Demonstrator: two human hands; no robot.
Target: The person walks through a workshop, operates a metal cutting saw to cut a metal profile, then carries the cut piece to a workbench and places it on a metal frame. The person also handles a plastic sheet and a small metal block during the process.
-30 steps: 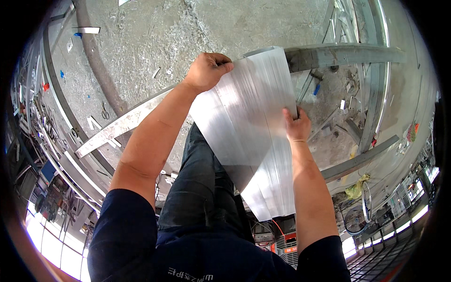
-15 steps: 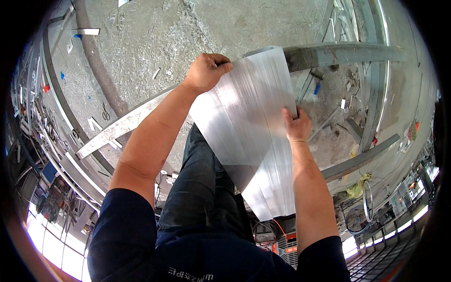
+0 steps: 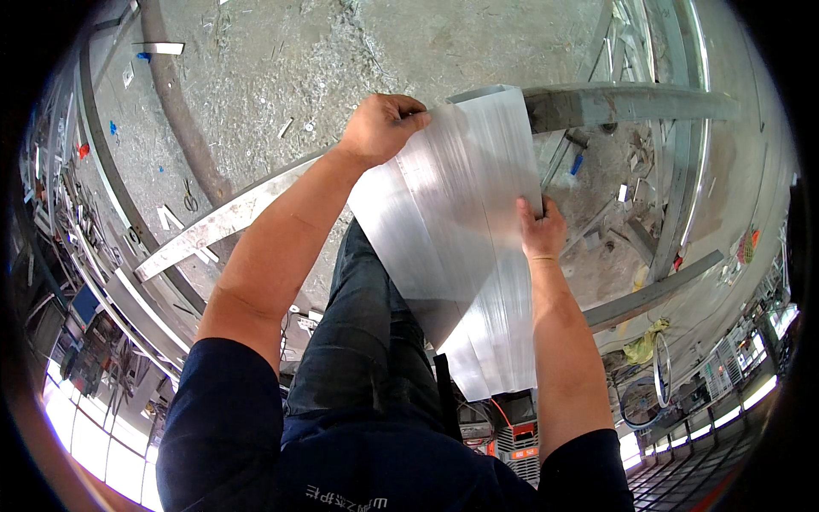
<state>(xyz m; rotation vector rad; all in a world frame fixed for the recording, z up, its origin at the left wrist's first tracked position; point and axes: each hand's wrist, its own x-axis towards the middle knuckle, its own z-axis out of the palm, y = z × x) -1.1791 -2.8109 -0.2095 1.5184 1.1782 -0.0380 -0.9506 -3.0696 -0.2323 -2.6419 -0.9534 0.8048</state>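
As the head view looks down, a wide silvery metal panel (image 3: 456, 230) lies slantwise mid-frame, lower part beside the trousered legs (image 3: 350, 316). Left hand (image 3: 383, 128) curled, thumb and fingers pinching the upper left edge. Right hand (image 3: 543, 229) partly curled on the right edge, thumb on the face, other fingers mostly hidden behind. Grey beam (image 3: 627, 106) runs out from behind the upper right edge, crowding that side; bare concrete floor (image 3: 273, 60) gives room beyond the far edge

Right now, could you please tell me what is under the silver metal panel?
Behind the panel, a grey beam disappears at the right edge, dark trousers at the left; what lies beneath its middle is covered.
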